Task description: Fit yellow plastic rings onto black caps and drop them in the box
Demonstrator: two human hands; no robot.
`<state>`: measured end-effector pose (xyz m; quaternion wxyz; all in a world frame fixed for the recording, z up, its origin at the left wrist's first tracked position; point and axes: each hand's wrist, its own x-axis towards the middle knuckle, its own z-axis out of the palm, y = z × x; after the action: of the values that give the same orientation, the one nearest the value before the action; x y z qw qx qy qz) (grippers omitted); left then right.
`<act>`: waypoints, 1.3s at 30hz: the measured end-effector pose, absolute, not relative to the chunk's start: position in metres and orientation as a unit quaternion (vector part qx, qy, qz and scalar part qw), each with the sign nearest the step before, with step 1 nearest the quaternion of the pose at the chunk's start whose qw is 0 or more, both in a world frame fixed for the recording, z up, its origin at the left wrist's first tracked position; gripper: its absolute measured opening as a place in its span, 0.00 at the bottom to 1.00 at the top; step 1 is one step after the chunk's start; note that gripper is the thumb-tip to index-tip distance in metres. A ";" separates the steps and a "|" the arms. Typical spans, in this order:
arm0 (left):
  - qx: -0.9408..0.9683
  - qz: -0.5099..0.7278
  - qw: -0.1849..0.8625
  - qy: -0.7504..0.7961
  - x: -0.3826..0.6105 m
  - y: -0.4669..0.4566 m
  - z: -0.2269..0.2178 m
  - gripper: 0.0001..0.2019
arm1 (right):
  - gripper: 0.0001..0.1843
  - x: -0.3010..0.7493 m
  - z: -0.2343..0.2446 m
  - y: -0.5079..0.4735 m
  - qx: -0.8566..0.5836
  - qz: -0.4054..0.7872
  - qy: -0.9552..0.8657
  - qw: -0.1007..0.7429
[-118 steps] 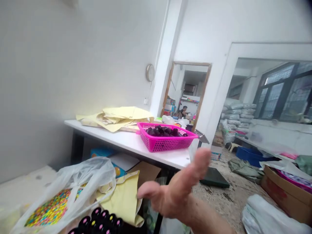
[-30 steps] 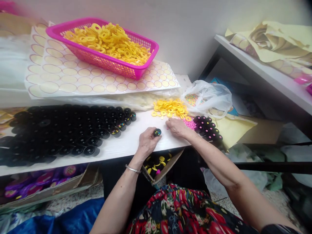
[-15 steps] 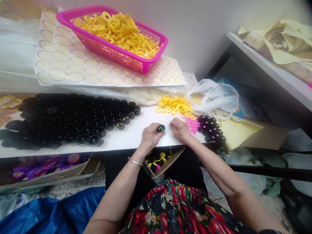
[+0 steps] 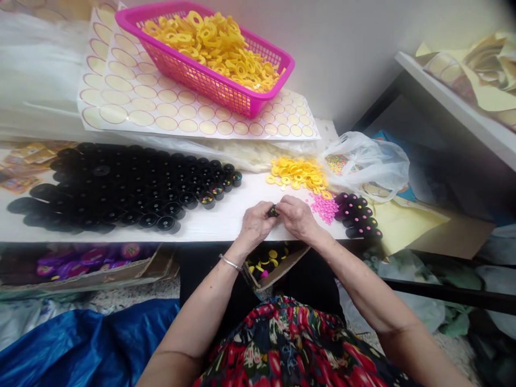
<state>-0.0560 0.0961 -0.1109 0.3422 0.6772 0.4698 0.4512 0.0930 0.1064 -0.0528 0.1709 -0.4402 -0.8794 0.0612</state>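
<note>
My left hand (image 4: 255,224) grips a small black cup (image 4: 273,211) at the front edge of the white table (image 4: 226,220). My right hand (image 4: 296,215) meets it from the right, fingertips pressed onto the cup's top. Whether the right fingers pinch a small piece is hidden. Just right of my hands lies a heap of pink beads (image 4: 323,208), and behind it a pile of yellow rings (image 4: 299,174). A small cluster of black cups with pink dots (image 4: 358,216) stands at the table's right end. Several rows of black cups (image 4: 129,185) fill the table's left half.
A pink basket of yellow rings (image 4: 213,45) sits on a sheet of round stickers (image 4: 181,110) at the back. A clear plastic bag (image 4: 365,161) with coloured beads lies right. An open cardboard box (image 4: 270,263) sits under the table edge. A blue sheet (image 4: 80,344) covers the floor.
The head view turned from the room back down to the table. Over the last second my right hand came left off the pink beads and closed onto the cup in my left hand.
</note>
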 end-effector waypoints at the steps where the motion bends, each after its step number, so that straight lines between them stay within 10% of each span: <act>1: 0.677 0.449 0.342 0.472 -0.056 0.096 -0.110 0.09 | 0.13 0.092 -0.051 0.106 -0.442 0.051 -0.883 0.149; 9: 0.674 0.473 0.349 0.448 -0.057 0.096 -0.110 0.05 | 0.11 0.082 -0.043 0.107 -0.398 0.026 -0.913 0.086; 15: 0.672 0.465 0.350 0.457 -0.057 0.097 -0.110 0.09 | 0.07 0.112 -0.052 0.126 -0.469 0.345 -0.739 0.340; 19: 0.664 0.467 0.356 0.463 -0.057 0.097 -0.112 0.10 | 0.05 0.127 -0.065 0.142 -0.584 0.323 -0.615 0.420; 31: 0.638 0.467 0.387 0.473 -0.058 0.097 -0.112 0.10 | 0.12 0.087 -0.065 0.175 -0.688 0.044 -0.708 0.152; 39: 0.647 0.458 0.380 0.476 -0.060 0.098 -0.116 0.11 | 0.10 0.095 -0.071 0.176 -0.664 0.037 -0.728 0.165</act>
<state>-0.0597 0.0977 -0.1160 0.3804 0.6470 0.4762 0.4582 0.0945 0.1763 -0.0714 0.1647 -0.6644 -0.7280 0.0373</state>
